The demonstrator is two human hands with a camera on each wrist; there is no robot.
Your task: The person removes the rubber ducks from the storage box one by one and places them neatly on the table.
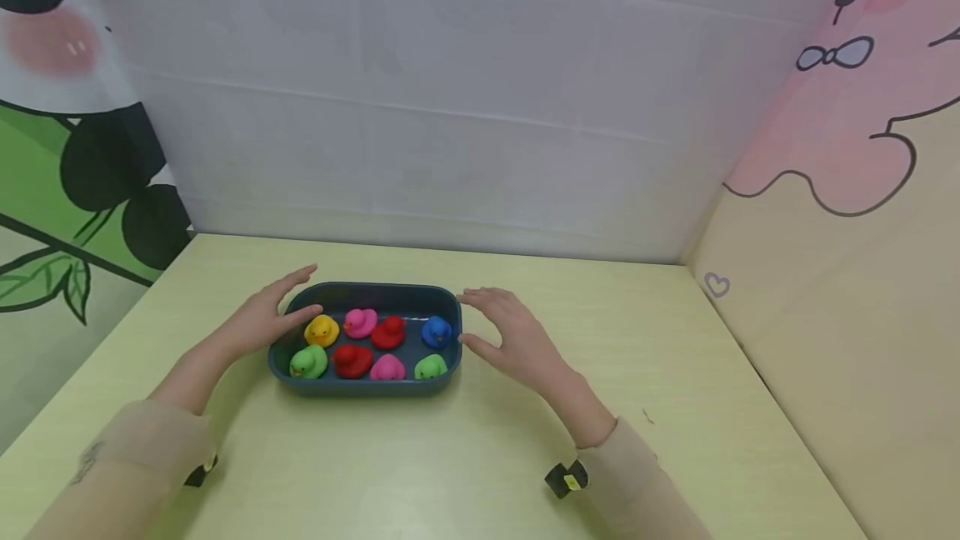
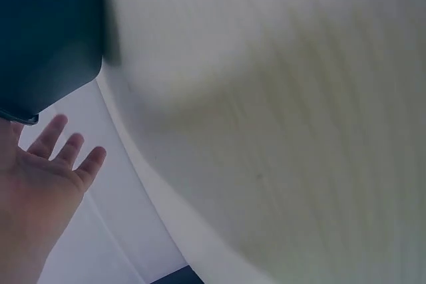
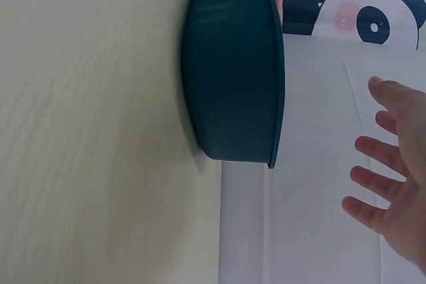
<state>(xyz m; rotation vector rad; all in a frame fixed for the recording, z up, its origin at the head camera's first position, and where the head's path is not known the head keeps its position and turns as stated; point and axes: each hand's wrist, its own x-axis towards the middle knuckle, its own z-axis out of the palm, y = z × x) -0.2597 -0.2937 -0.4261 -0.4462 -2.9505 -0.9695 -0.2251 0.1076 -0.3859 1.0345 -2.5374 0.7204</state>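
A dark teal plastic bin (image 1: 367,388) stands on the table, holding several small rubber ducks in two rough rows. At the back are a yellow duck (image 1: 322,330), a pink duck (image 1: 360,323), a red duck (image 1: 388,332) and a blue duck (image 1: 437,332); green, red and pink ones sit in front. My left hand (image 1: 258,323) is at the bin's left end, fingers extended, its thumb over the rim; contact is unclear. Beside the right end is my right hand (image 1: 525,344), fingers spread and loosely bent. In the right wrist view that hand (image 3: 399,171) appears apart from the bin (image 3: 233,64).
The pale wooden table (image 1: 375,465) extends around the bin. A white cloth wall (image 1: 450,107) rises behind it, with a panda-printed panel (image 1: 82,107) at left and a pink-animal panel (image 1: 840,273) at right. Black devices (image 1: 566,479) hang at both cuffs.
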